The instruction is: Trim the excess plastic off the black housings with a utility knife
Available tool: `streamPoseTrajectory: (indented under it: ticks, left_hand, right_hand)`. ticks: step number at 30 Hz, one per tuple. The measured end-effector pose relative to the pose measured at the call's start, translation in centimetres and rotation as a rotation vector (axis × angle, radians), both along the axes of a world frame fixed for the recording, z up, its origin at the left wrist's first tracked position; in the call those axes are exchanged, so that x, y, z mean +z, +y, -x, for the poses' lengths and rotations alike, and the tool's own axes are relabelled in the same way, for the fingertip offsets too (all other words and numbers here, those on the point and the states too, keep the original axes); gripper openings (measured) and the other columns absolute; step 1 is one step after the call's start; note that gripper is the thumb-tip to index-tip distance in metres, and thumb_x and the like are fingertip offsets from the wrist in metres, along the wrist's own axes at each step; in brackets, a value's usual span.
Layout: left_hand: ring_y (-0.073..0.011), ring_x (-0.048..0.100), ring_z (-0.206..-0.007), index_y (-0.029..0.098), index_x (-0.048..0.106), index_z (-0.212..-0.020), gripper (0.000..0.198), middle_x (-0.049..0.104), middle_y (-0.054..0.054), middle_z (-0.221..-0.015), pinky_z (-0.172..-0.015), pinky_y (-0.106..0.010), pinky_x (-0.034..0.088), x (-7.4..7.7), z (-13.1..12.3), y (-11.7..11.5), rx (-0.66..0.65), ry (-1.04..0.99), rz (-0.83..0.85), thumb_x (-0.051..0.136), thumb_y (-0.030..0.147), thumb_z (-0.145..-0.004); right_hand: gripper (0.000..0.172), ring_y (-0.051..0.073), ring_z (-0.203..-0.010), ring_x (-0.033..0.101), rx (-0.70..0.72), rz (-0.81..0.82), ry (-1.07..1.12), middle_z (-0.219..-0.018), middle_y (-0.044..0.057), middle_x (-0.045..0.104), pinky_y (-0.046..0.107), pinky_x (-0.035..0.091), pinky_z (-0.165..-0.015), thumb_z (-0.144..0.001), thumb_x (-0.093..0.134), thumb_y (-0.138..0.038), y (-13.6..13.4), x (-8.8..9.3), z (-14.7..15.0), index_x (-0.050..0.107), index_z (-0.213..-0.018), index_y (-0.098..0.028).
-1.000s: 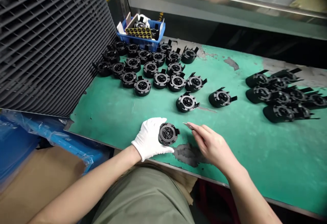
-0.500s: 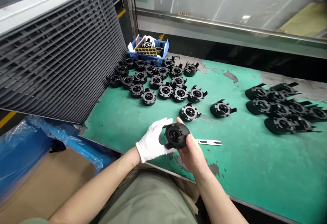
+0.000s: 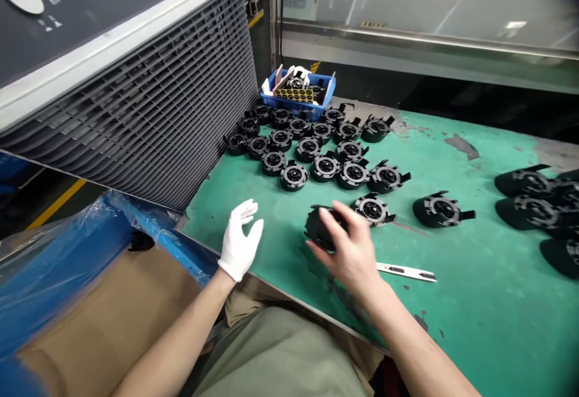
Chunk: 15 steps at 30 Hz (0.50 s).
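Observation:
Bare and curled from above, my right hand [image 3: 355, 243] grips a black round plastic housing [image 3: 320, 228] over the green table. Its underside is hidden, so I cannot tell whether it touches the surface. My left hand [image 3: 239, 239], in a white glove, is empty with its fingers apart, to the left of the housing. Just beyond my right hand stands another black housing [image 3: 371, 209], its ringed face up. A white utility knife [image 3: 406, 272] lies to the right of my right wrist.
Several similar housings [image 3: 307, 148] stand grouped toward the back left, others [image 3: 527, 210] at the right. Behind the left group sits a blue basket [image 3: 330, 92] of parts. A slatted grille [image 3: 181, 83] borders the table's left; below it is a plastic-lined box [image 3: 122, 324].
My left hand has let go of the housing and drawn away to the left. My right hand has turned palm down with the housing. The view has swung left.

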State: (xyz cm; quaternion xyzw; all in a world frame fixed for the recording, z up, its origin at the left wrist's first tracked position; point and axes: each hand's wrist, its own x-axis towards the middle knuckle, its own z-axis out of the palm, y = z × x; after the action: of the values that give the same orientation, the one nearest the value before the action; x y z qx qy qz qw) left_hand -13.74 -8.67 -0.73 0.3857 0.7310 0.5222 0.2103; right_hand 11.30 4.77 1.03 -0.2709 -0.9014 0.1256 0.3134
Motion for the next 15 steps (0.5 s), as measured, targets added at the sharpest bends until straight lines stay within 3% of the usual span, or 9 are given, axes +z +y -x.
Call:
streamPoseTrajectory:
  ticks: [2, 4, 7, 9, 11, 15]
  left_hand:
    - [-0.0282, 0.073, -0.135, 0.023, 0.055, -0.149, 0.052, 0.071, -0.017, -0.147, -0.117, -0.055, 0.06, 0.1, -0.6, 0.1, -0.075, -0.015, 0.026, 0.072, 0.035, -0.102]
    - [-0.0305, 0.07, -0.14, 0.025, 0.055, -0.152, 0.063, 0.067, -0.016, -0.153, -0.118, -0.055, 0.059, 0.5, -1.5, 0.3, -0.208, -0.033, 0.027, 0.081, 0.039, -0.096]
    - [-0.0375, 0.057, -0.155, 0.027, 0.039, -0.166, 0.107, 0.05, -0.02, -0.17, -0.125, -0.057, 0.056, 1.4, -3.3, 1.0, -0.463, -0.094, -0.004, 0.099, 0.049, -0.08]
    - [-0.0406, 0.056, -0.156, 0.027, 0.026, -0.172, 0.13, 0.046, -0.023, -0.172, -0.126, -0.058, 0.054, 1.7, -4.5, 1.7, -0.534, -0.146, 0.0, 0.105, 0.054, -0.071]
    - [-0.0402, 0.062, -0.15, 0.026, 0.021, -0.173, 0.133, 0.052, -0.023, -0.166, -0.126, -0.059, 0.054, 2.0, -5.1, 2.7, -0.517, -0.153, 0.027, 0.104, 0.054, -0.073]
    - [-0.0402, 0.065, -0.146, 0.022, 0.035, -0.17, 0.122, 0.063, -0.02, -0.155, -0.13, -0.063, 0.05, 2.2, -4.6, 4.8, -0.513, 0.018, 0.134, 0.103, 0.049, -0.072]
  right_hand:
    - [0.083, 0.042, -0.143, 0.061, 0.044, 0.118, -0.073, -0.161, 0.021, 0.055, 0.065, 0.058, -0.112, -0.103, 0.073, -0.033, -0.1, -0.8, 0.3, 0.035, -0.177, -0.036]
    - [0.083, 0.039, -0.15, 0.056, 0.008, 0.237, -0.034, -0.166, 0.021, 0.051, 0.063, 0.056, -0.117, -0.107, 0.068, -0.042, -0.9, -1.2, 0.7, 0.027, -0.179, -0.032]
    - [0.075, 0.033, -0.159, 0.05, -0.059, 0.571, 0.196, -0.175, 0.018, 0.044, 0.057, 0.049, -0.127, -0.115, 0.048, -0.051, -3.2, -1.2, 1.5, 0.017, -0.181, -0.031]
    - [0.069, 0.03, -0.161, 0.049, -0.047, 0.721, 0.282, -0.178, 0.015, 0.043, 0.053, 0.047, -0.129, -0.118, 0.036, -0.052, -4.7, -1.2, 1.8, 0.017, -0.181, -0.031]
    - [0.064, 0.027, -0.16, 0.051, -0.051, 0.741, 0.271, -0.176, 0.013, 0.048, 0.05, 0.048, -0.129, -0.119, 0.03, -0.047, -5.4, -1.3, 1.6, 0.021, -0.181, -0.031]
    - [0.047, 0.029, -0.144, 0.065, -0.05, 0.607, 0.115, -0.157, 0.01, 0.067, 0.049, 0.056, -0.119, -0.116, 0.049, -0.043, -4.1, -1.6, -2.0, 0.057, -0.162, -0.033]
